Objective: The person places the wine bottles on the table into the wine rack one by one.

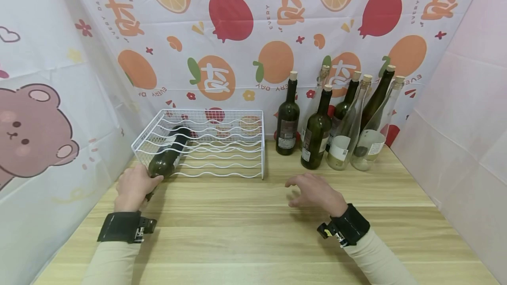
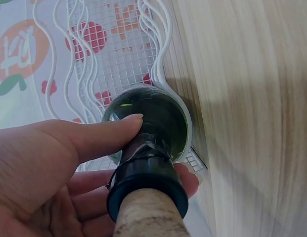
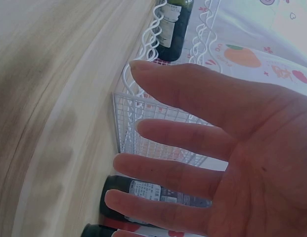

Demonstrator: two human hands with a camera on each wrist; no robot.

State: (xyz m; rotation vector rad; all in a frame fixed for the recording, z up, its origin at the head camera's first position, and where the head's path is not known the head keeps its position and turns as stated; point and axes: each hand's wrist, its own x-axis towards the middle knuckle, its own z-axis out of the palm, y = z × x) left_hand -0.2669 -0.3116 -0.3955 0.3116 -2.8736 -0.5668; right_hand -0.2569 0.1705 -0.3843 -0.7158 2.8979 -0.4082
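A dark green wine bottle (image 1: 168, 151) lies on its side at the left end of a white wire rack (image 1: 222, 175), its corked neck toward me. My left hand (image 1: 134, 186) grips it by the neck; in the left wrist view the thumb lies along the bottle's shoulder, fingers curl beneath the neck, and the cork (image 2: 151, 215) faces the camera. My right hand (image 1: 317, 192) hovers over the table right of the rack, fingers spread and relaxed, touching nothing. Nearest to it stands a green corked bottle (image 1: 316, 137).
Several more corked bottles stand at the back right, among them a dark green bottle (image 1: 288, 120) beside the rack and a clear bottle (image 1: 370, 142) at the group's right end. Printed cloth (image 1: 245, 65) hangs behind the wooden table (image 1: 237, 232) and along both sides.
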